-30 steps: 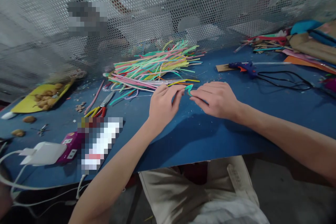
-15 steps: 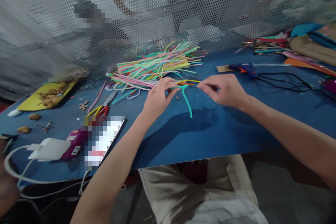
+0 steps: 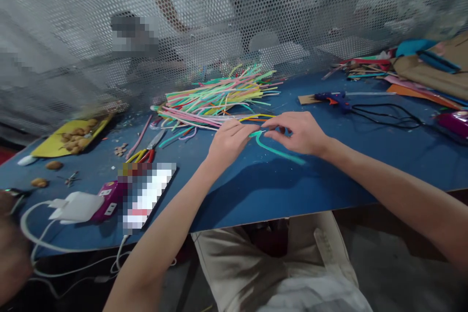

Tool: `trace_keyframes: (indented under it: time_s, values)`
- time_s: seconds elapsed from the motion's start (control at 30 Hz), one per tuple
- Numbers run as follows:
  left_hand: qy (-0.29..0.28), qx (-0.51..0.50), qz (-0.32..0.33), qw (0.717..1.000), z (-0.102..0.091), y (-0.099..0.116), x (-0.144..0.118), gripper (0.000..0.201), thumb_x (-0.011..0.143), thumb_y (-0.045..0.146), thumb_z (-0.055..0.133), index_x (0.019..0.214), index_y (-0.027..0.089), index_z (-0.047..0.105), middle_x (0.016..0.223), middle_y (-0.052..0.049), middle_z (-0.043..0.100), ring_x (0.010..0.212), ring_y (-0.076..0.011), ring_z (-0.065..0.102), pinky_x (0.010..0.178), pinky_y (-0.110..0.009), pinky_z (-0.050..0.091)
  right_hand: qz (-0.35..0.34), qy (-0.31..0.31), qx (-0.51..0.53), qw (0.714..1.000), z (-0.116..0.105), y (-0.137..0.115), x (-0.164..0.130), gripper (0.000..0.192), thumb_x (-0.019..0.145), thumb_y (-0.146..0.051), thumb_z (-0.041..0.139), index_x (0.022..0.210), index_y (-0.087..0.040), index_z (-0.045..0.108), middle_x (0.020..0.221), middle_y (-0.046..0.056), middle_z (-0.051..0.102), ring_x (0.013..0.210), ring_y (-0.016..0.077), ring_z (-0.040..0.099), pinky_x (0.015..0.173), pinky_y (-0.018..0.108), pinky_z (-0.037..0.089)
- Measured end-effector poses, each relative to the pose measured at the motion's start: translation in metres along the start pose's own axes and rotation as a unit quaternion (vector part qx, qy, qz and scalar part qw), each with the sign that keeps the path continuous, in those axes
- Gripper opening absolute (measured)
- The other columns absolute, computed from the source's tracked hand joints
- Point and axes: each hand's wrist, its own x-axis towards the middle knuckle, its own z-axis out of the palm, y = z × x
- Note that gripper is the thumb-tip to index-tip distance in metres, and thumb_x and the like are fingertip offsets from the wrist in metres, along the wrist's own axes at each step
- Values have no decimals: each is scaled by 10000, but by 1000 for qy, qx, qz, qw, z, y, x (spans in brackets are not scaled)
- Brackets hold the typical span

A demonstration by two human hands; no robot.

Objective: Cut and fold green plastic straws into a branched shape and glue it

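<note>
A teal pipe cleaner (image 3: 281,154) is bent near its upper end, and its long tail hangs toward the lower right over the blue table. My left hand (image 3: 231,141) pinches the bent end between thumb and fingers. Close beside it, my right hand (image 3: 298,131) is closed in a pinch at the bend, thumb and forefinger almost meeting the left fingertips. A thin pale bit shows between the two hands; it is too small to make out. Behind the hands lies a heap of colourful pipe cleaners (image 3: 219,93).
Left are scissors (image 3: 156,139), red-and-yellow-handled pliers (image 3: 141,155), a phone (image 3: 155,195), a white charger (image 3: 78,207) and a yellow tray (image 3: 47,144). A blue glue gun (image 3: 331,97) with a looped cord lies right. Perforated metal (image 3: 204,19) rises behind; another person's arm (image 3: 12,253) enters left.
My right hand has come left to meet my left hand at the bend. The pipe cleaner's tail has swung from hanging down to pointing right.
</note>
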Motion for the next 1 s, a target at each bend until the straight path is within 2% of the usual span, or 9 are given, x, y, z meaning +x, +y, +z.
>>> trace_keyframes:
  time_s: [0.1, 0.17, 0.3, 0.37, 0.47, 0.63, 0.77, 0.93, 1.0]
  values:
    - [-63, 16, -14, 998, 0, 1, 1, 323, 1048, 224, 425, 1258, 183, 668, 1048, -103, 773, 933, -212, 698, 847, -342, 497, -14, 1, -3, 1000, -5, -4, 0, 216, 985, -367, 611, 1074, -220, 742, 916, 17, 787, 742, 149, 692, 746, 277, 502]
    - [-112, 33, -51, 992, 0, 4, 4, 359, 1033, 184, 408, 1317, 163, 625, 1106, -127, 757, 989, -230, 703, 862, -347, 505, -21, -2, 2, 1000, -6, -7, -1, 201, 988, -339, 597, 1078, -222, 732, 938, 17, 786, 754, 146, 693, 756, 278, 506]
    - [-206, 65, -130, 968, 2, 15, 8, 358, 991, 175, 466, 1329, 179, 583, 1225, -126, 712, 988, -239, 720, 725, -303, 513, -10, -31, -8, 999, -5, -8, 0, 240, 985, -344, 602, 1161, -221, 709, 998, 18, 787, 802, 157, 705, 759, 281, 504]
    - [-225, 71, -149, 960, 2, 20, 9, 352, 999, 206, 469, 1338, 205, 563, 1251, -112, 701, 982, -230, 724, 681, -284, 500, -6, -43, -16, 999, -2, -6, 0, 216, 992, -346, 599, 1117, -217, 719, 1012, 23, 787, 844, 172, 712, 784, 290, 505]
    - [-224, 51, -154, 961, 4, 24, 9, 333, 1030, 297, 447, 1337, 207, 541, 1265, -108, 696, 994, -227, 724, 699, -284, 502, 6, -56, -29, 998, 3, 0, 0, 204, 1009, -340, 575, 1009, -207, 729, 980, 41, 785, 893, 199, 713, 823, 310, 505]
    - [-247, 34, -152, 956, 8, 19, 5, 393, 1060, 444, 404, 1304, 179, 560, 1153, -113, 732, 907, -235, 731, 699, -305, 493, 27, -81, -70, 994, 6, 18, -2, 252, 1046, -314, 490, 1041, -169, 696, 1012, 87, 754, 957, 236, 682, 853, 345, 494]
    - [-222, 47, -132, 965, 10, 6, -1, 376, 1086, 389, 343, 1244, 204, 630, 1150, -93, 737, 925, -205, 724, 683, -282, 472, 8, -96, -86, 992, 4, 31, -3, 263, 1055, -306, 456, 1032, -161, 674, 1007, 97, 732, 957, 237, 647, 856, 342, 481]
    - [-212, 53, -70, 973, 15, -1, -6, 338, 1071, 370, 409, 1099, 219, 710, 974, -65, 757, 835, -180, 717, 612, -262, 433, -57, -135, -121, 982, 1, 39, -2, 311, 1069, -317, 413, 1005, -157, 671, 942, 98, 712, 882, 230, 604, 824, 352, 447]
    - [-197, 34, -69, 977, 18, -2, -8, 328, 1068, 375, 426, 1079, 219, 714, 967, -58, 765, 848, -177, 722, 634, -260, 449, -64, -138, -128, 980, -1, 42, -1, 311, 1068, -322, 414, 1004, -158, 670, 941, 101, 713, 874, 234, 597, 803, 361, 436]
